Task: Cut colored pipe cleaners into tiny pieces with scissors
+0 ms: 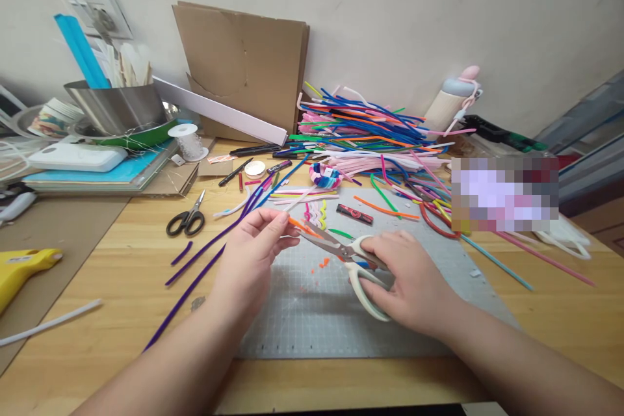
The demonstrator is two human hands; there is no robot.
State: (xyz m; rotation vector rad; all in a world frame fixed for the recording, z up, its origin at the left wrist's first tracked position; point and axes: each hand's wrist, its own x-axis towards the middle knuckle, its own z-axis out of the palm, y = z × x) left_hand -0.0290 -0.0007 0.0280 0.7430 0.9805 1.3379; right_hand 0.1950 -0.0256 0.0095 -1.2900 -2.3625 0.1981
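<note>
"So, left hand point(253, 248)?"
"Thumb and fingers pinch the orange strip point(297, 225), ten o'clock from the pale scissors' pivot point(346, 251), presumably steadying it."
"Right hand point(409, 279)?"
"Fingers curled around the handles point(357, 292), likely for leverage; mat point(302, 325) underneath, probably sparing the table point(121, 234)."

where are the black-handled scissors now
In the head view, the black-handled scissors lie at left on the table, between the white spool and the short purple pipe cleaner.

Left hand point(251, 244): bare from the fingers point(266, 214) through the wrist, behind them, to the left forearm point(180, 348). Right hand point(409, 276): likewise bare. The right forearm point(526, 344) is smooth in outline, widening away from the fingers.
</note>
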